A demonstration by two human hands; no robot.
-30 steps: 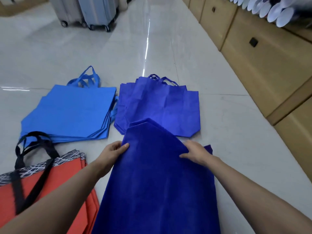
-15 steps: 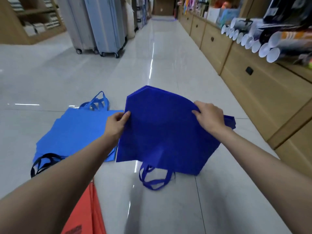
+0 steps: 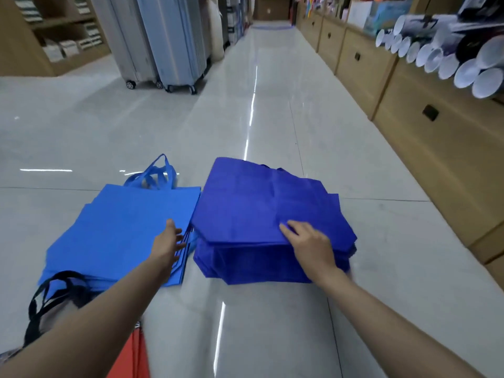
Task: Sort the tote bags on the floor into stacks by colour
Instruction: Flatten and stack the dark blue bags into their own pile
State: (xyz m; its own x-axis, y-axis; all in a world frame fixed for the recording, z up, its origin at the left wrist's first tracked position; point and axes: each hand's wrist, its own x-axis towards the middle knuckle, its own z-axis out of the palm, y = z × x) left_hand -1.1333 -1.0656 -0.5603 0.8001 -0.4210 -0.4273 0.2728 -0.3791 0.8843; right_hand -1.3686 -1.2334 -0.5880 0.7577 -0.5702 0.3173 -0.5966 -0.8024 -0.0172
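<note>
A stack of dark blue tote bags point(image 3: 253, 208) lies on the floor at centre right. Its top bag sits a little askew, overhanging the bags beneath. My right hand point(image 3: 309, 244) rests flat on that top bag's near right part, fingers spread. To its left lies a stack of light blue tote bags point(image 3: 122, 227) with handles pointing away. My left hand point(image 3: 167, 242) hovers open over the light blue stack's right edge, holding nothing. Red tote bags point(image 3: 133, 353) with black handles point(image 3: 43, 298) show at the bottom left, mostly hidden by my left forearm.
Wooden drawer cabinets point(image 3: 425, 137) run along the right wall, with rolled paper tubes point(image 3: 441, 55) above them. Wheeled suitcases point(image 3: 169, 42) stand at the back left beside wooden shelves point(image 3: 41, 36). Glossy tiled floor point(image 3: 259, 118) stretches ahead down the aisle.
The dark blue bag I held up in both hands now lies on the dark blue stack. My left hand has let go and opened; my right hand presses on the bag.
</note>
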